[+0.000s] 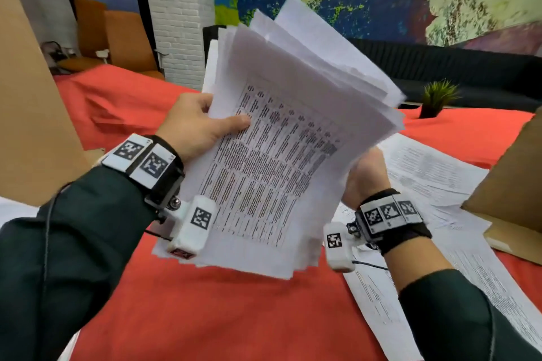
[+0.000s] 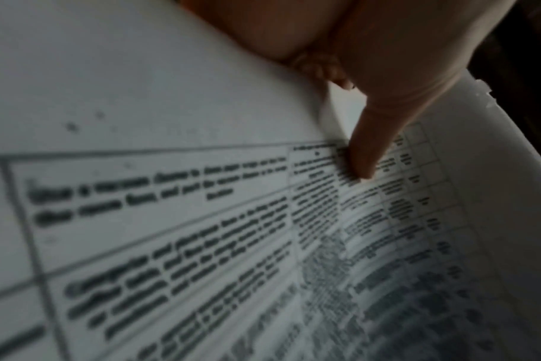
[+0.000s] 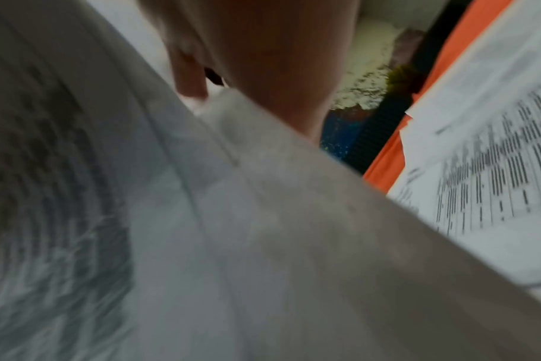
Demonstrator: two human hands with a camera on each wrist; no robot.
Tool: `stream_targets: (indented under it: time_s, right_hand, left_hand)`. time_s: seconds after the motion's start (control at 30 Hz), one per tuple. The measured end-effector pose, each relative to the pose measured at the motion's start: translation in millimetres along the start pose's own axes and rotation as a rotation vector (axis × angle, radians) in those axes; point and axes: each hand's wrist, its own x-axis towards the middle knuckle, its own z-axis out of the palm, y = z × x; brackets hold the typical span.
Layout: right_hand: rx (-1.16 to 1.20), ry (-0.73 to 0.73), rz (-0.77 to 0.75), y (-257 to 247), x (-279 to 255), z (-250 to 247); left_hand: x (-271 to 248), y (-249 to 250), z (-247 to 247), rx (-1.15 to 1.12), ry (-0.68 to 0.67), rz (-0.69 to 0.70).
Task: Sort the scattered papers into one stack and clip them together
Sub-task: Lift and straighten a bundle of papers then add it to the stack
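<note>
A thick, uneven stack of printed papers (image 1: pixel 278 155) is held tilted above the red table (image 1: pixel 205 316). My left hand (image 1: pixel 202 123) grips its left edge, thumb pressed on the top sheet's table of text. In the left wrist view the thumb (image 2: pixel 374 136) lies on that printed sheet (image 2: pixel 170 195). My right hand (image 1: pixel 366 176) holds the stack's right edge from behind, its fingers hidden by the sheets. The right wrist view shows the stack (image 3: pixel 232 219) close up, with the right hand (image 3: pixel 278 61) pinching its edge. Several loose sheets (image 1: pixel 434 173) lie on the table at the right. No clip is in view.
More loose sheets (image 1: pixel 484 287) run under my right forearm toward the front edge. An open cardboard box (image 1: pixel 516 179) stands at the right, a tall cardboard panel (image 1: pixel 26 97) at the left. A small potted plant (image 1: pixel 440 98) sits at the table's far side.
</note>
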Motion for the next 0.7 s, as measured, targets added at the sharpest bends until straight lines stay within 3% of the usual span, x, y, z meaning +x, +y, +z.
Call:
stream_targets:
  time_s: [0.07, 0.13, 0.23, 0.3, 0.37, 0.53, 0.7]
  right_hand:
    - [0.286, -0.051, 0.041, -3.9, -6.2, 0.3]
    - [0.412, -0.120, 0.023, -6.7, -10.5, -9.0]
    - [0.177, -0.136, -0.011, -5.1, -11.6, -3.3]
    - [-0.087, -0.069, -0.135, 0.9, -10.4, 8.9]
    - [-0.145, -0.033, -0.230, 4.3, -10.5, 16.0]
    - [0.066, -0.111, -0.139, -1.5, -7.3, 11.3]
    - [0.084, -0.248, -0.087, -9.9, -15.4, 7.1]
  left_hand:
    - [3.9, 1.5, -0.6, -0.058, 0.039, 0.010]
    - [8.9, 3.5, 0.1, -0.106, 0.073, 0.022]
    - [14.6, 10.8, 0.4, -0.160, 0.107, 0.087]
    - [13.5, 16.1, 2.1, -0.194, 0.024, 0.151]
    - [9.6, 19.0, 5.2, -0.222, -0.097, 0.189]
    - [-0.8, 24.6, 2.6, -0.227, -0.310, 0.150]
    - [-6.5, 17.2, -2.9, -0.284, -0.399, 0.155]
